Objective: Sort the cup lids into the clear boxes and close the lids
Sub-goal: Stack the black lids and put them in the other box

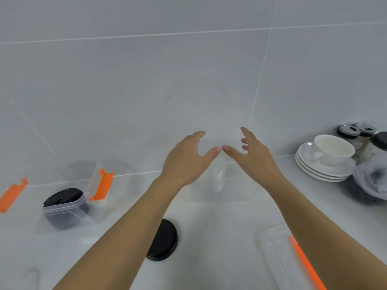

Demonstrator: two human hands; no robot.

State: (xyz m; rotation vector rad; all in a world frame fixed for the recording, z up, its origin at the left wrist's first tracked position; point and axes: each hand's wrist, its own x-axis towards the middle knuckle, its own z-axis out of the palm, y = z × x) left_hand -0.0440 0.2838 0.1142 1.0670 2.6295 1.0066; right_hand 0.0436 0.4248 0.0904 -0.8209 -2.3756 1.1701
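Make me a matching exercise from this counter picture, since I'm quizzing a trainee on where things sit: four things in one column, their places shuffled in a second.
Things:
1. black lid
2. white cup
3. clear box with black lids
4. box lid with orange strip

Places:
A. on a stack of saucers, far right
B. flat on the counter between the forearms
C. left side, orange latch raised
D. under the right forearm, near the bottom right

Pairs: 1-B, 2-A, 3-C, 4-D
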